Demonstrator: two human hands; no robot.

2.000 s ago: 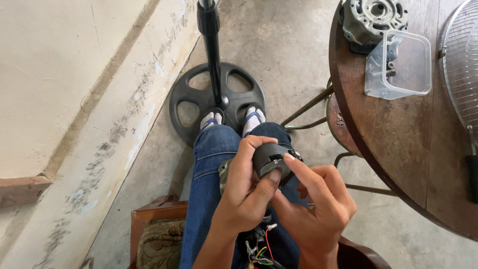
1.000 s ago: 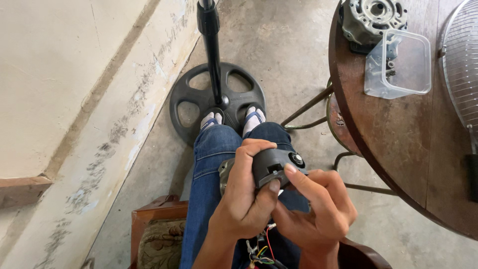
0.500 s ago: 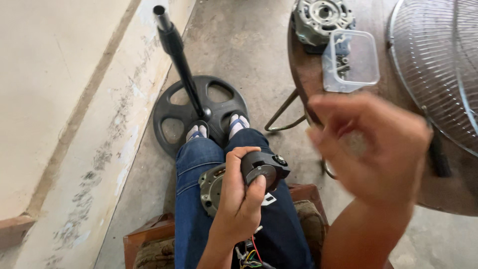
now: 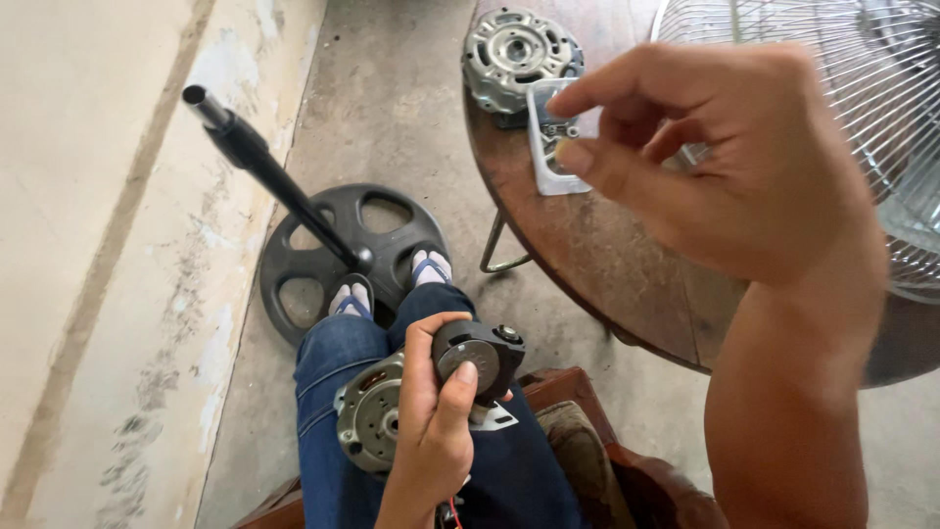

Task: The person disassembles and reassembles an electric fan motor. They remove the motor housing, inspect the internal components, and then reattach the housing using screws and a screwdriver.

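Observation:
My left hand [image 4: 429,431] grips a black round housing part [image 4: 482,358] over my lap, thumb pressed on its face. Just left of it, a grey fan motor with copper windings [image 4: 367,416] rests on my jeans. My right hand [image 4: 729,167] is raised close to the camera, over the round wooden table [image 4: 607,264]. Its thumb and forefinger are curled near each other, right beside a clear plastic container [image 4: 546,174]. Whether something small sits between those fingers is hidden.
A metal motor casing [image 4: 514,49] lies at the table's far edge. A wire fan grille [image 4: 871,88] covers the table's right side. On the floor by my feet stands a black fan base [image 4: 323,260] with its pole [image 4: 259,162]. A wall runs along the left.
My right hand left the black part and rose toward the table and container. My left hand kept the part on my lap. The view swung right, showing more of the grille.

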